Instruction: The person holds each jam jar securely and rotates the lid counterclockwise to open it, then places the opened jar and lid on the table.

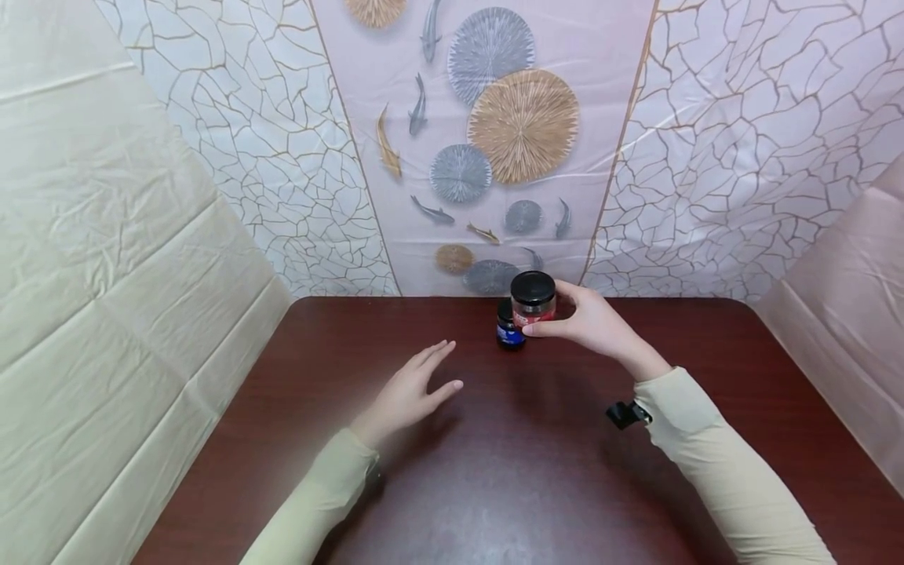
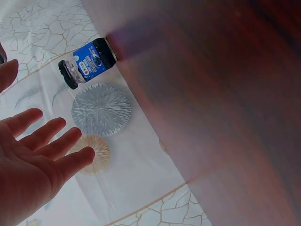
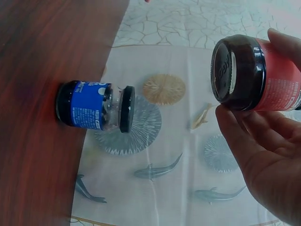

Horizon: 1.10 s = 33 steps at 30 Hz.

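Note:
A glass jar with a red label and black lid [image 1: 533, 290] is held up off the table by my right hand [image 1: 589, 322], thumb on one side and fingers on the other. Its dark base [image 3: 235, 73] shows in the right wrist view. Behind and below it in the head view, a second jar with a blue label [image 1: 510, 336] stands upright on the table near the back edge. My left hand [image 1: 406, 392] hovers over the table left of the jars, fingers spread and holding nothing. In the left wrist view its palm [image 2: 28, 165] faces up beside the blue-labelled jar [image 2: 89, 63].
The dark red-brown table [image 1: 480, 471] ends at a hanging cloth [image 1: 459, 157] printed with round discs and fish. Pale cloth walls stand at the left [image 1: 127, 314] and right [image 1: 840, 314]. A black strap [image 1: 625, 414] sticks out from the right cuff.

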### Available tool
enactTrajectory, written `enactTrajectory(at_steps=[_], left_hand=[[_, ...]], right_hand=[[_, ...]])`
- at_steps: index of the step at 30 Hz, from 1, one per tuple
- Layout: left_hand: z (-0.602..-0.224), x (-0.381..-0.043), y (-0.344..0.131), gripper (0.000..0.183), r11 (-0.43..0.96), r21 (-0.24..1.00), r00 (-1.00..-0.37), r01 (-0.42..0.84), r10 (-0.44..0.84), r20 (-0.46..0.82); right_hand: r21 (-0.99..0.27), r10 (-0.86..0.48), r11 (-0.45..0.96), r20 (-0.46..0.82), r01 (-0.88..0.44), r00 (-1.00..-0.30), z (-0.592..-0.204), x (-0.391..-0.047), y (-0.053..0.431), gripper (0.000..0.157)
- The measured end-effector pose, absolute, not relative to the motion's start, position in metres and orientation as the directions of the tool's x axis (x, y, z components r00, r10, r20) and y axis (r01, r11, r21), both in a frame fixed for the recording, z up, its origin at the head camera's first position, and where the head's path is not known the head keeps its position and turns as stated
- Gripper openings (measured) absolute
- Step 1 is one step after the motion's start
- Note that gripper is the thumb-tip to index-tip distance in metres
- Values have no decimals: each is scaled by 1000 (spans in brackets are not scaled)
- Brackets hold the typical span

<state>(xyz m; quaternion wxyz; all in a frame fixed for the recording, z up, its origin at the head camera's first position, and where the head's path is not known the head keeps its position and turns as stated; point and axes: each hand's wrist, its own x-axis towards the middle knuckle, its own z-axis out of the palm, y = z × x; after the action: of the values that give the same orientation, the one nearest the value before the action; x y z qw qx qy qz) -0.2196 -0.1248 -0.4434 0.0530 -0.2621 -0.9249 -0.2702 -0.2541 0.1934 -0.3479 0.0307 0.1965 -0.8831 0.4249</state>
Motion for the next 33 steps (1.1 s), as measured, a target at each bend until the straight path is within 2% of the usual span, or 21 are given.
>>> enactTrajectory(at_steps=[8, 33], left_hand=[[-441, -221, -123, 70, 715, 472, -856, 515, 460, 237], [-438, -223, -123, 66, 716, 470, -856, 516, 454, 247]], right_hand=[[-738, -342, 570, 186, -361, -921, -356, -252, 192, 80], [-718, -330, 557, 269, -417, -905, -363, -238, 186, 50]])
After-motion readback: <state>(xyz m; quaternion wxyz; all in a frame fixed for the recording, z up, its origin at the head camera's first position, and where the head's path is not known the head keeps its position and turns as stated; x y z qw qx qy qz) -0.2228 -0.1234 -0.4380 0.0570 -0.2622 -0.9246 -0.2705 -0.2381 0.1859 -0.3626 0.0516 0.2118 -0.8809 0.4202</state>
